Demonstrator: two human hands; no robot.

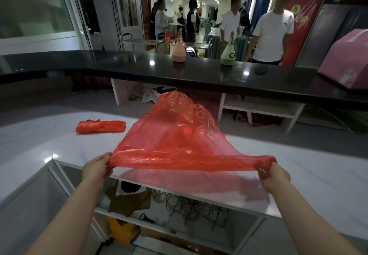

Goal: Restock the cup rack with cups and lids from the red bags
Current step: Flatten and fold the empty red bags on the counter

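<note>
From the head camera, both arms reach forward over a white marble-look counter [318,177]. The left hand [97,168] pinches one end of a translucent red bag [179,141], fingers curled round the bunched plastic; the right hand [271,172] grips the other end the same way, with red film wrapped about its fingertips. Between the two hands the bag's near edge is pulled into a taut band above the counter, and the rest of the sheet billows up and away from the person (it looks limp and flat, with no cups or lids visible inside). Its shadow falls on the counter beneath.

A second red bag [100,126], folded into a flat rectangle, lies on the same counter to the left, well apart from the stretched one.

Beyond, a raised black bar top [119,65] crosses the whole view. On it stand a peach-coloured bottle [179,50] and a pale green bottle [228,52], apart from each other, and a pink box [347,57] rests at the far right end. Several people stand in the lit hall behind the bar. Under the near counter an open shelf holds tangled wire racks [197,208] and brown cardboard [129,201].
</note>
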